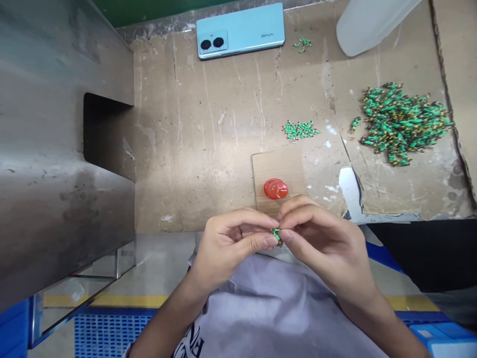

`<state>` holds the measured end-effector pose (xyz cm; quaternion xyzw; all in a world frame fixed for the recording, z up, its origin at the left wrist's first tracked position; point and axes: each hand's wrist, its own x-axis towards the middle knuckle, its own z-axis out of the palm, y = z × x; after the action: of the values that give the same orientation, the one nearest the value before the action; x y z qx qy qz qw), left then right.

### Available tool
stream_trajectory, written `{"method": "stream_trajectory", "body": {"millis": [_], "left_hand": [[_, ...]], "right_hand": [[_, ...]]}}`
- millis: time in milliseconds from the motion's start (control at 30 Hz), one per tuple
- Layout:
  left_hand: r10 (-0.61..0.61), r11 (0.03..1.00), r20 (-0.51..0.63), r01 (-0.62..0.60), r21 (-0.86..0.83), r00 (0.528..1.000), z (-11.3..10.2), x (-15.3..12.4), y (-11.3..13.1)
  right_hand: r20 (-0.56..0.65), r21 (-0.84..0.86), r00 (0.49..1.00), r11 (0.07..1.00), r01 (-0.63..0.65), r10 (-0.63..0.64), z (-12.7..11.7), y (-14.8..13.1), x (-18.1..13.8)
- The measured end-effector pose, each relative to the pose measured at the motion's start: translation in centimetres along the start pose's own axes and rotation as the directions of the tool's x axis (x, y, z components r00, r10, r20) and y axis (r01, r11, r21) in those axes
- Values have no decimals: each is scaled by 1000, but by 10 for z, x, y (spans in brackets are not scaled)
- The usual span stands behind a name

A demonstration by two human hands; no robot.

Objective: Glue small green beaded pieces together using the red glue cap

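Observation:
At the front edge of the cardboard-covered table, my left hand (234,241) pinches a tiny green figure-like piece (276,233) between thumb and fingers. From the other side, my right hand (330,241) closes its thumb and fingertips on the same piece. A brown bit shows under the green; its finer shape is too small to make out. Just beyond my fingertips, a glossy red oval dish (276,189) rests on a flat cardboard patch (278,164). Farther off lies a little cluster of small green parts (300,130).
To the right is a large heap of green, yellow and brown pieces (406,122), with one loose piece (355,125) beside it. A light-blue phone (246,32), a few green bits (303,45) and a whitish container (368,25) are at the back. A metal housing (108,59) stands left.

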<state>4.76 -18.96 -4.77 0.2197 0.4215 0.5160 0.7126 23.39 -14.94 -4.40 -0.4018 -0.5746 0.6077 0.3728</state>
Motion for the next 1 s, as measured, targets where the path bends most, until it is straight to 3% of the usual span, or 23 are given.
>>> {"method": "stream_trajectory", "body": {"millis": [300,767,900,1000], "left_hand": [[107,992,28,-109,69,994,1,2,-2],[242,911,14,-233,341,970,1,1,0],[236,906,30,-231,354,971,-1,0,-1],[294,877,74,-300,375,953,-3,0,-1]], "right_hand": [[48,-6,999,1000,12,-11,-5,2,1],[152,-56,988,998,38,-29,-16,0,5],[189,-117,982,993,28,-5,-18,-4,3],[205,-189,979,981,44,-4,-17,-11,2]]}}
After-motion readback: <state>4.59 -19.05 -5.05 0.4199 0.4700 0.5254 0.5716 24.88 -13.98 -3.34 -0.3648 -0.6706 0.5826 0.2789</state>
